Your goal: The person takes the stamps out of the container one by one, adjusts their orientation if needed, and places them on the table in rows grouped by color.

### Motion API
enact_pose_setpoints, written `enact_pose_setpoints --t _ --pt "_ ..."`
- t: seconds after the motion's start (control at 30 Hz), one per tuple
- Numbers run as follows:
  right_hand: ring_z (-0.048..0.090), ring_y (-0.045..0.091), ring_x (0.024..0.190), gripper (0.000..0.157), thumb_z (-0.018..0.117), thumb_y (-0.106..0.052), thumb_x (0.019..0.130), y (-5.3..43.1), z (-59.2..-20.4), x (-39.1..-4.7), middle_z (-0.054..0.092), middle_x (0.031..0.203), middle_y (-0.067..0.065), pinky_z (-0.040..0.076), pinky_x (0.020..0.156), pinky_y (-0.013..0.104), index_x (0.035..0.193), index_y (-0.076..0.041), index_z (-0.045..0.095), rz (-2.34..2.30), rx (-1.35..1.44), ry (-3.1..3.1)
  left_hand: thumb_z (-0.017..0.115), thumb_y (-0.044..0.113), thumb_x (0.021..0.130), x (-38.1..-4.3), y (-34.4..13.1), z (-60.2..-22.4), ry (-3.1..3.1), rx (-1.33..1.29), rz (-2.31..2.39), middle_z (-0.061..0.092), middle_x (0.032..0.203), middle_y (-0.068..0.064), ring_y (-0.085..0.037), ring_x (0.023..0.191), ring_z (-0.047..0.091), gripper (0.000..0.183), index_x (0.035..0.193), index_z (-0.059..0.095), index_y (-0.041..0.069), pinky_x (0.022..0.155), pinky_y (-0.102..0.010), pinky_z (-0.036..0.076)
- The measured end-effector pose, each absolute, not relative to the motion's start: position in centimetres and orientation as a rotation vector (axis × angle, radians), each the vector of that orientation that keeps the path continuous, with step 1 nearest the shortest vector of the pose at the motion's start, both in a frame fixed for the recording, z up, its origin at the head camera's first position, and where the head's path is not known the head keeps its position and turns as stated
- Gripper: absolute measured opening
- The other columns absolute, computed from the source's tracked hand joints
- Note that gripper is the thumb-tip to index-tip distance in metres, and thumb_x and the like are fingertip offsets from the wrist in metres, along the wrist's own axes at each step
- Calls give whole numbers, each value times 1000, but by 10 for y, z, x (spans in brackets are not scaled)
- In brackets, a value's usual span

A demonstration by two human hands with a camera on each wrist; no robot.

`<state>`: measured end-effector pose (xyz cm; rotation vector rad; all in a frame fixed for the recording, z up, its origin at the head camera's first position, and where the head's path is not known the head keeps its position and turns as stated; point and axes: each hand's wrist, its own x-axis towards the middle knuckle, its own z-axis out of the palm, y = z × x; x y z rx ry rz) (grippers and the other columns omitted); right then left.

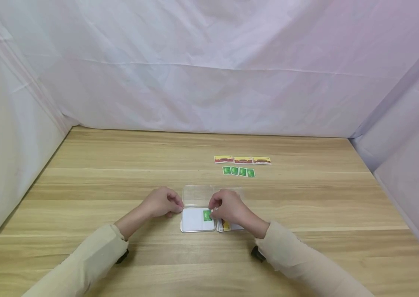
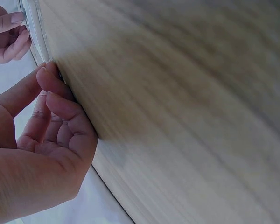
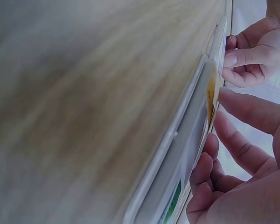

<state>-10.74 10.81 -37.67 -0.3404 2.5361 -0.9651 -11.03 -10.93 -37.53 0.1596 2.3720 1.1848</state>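
Nearest to the camera, pale sleeves [image 1: 90,258], slanting inward from both sides over the wooden counter [image 1: 46,231]. Beyond them, white card [image 1: 191,220] with one green stamp [image 1: 207,215] at its right side, lying flat in a clear case [image 1: 196,231]; clear flap [image 1: 196,196] folded back, perhaps for free access from above. Farther away, loose green stamps [image 1: 234,170] and yellow-and-red stamps [image 1: 243,160], laid in two rows, probably for easy picking. At the case's upper left corner, left hand [image 1: 163,202], thumb and forefinger together, clamped on the rim, presumably to prevent sliding. At the stamp's right edge, right hand [image 1: 229,205], fingers bent downward, partly covering a neighbouring yellow stamp [image 1: 226,225]; whether pinching the green stamp or only touching, cannot tell. Both wrists low, forearms converging.
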Motion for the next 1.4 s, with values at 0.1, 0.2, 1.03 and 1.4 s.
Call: enact_pose_setpoints --t 0.1,0.2,1.03,1.4 --pt "48 15 74 13 76 0 72 108 -376 -108 54 78 -1 41 69 30 75 -9 66 -960 -341 2534 70 4 79 -111 -109 -376 2368 160 1187 60 65 -1 -13 55 53 5 80 67 1 56 -26 43" --pt "48 15 74 13 76 -1 72 109 -376 -108 54 77 -1 41 68 29 74 -9 66 -956 -344 2534 70 5 79 -111 -109 -376 2367 159 1184 60 65 -1 -13 55 53 5 80 67 1 56 -26 43" --pt "46 13 69 12 79 -6 70 110 -376 -105 52 72 -4 34 72 33 75 -13 71 -874 -412 2641 70 5 79 -110 -109 -375 2381 152 1173 60 65 -1 -13 56 53 5 80 68 1 55 -26 42" --pt "46 12 69 12 80 -8 69 110 -377 -105 53 71 -4 33 74 35 75 -14 72 -858 -429 2658 70 4 79 -110 -109 -375 2379 152 1175 59 65 -1 -13 56 53 4 80 67 1 55 -25 42"
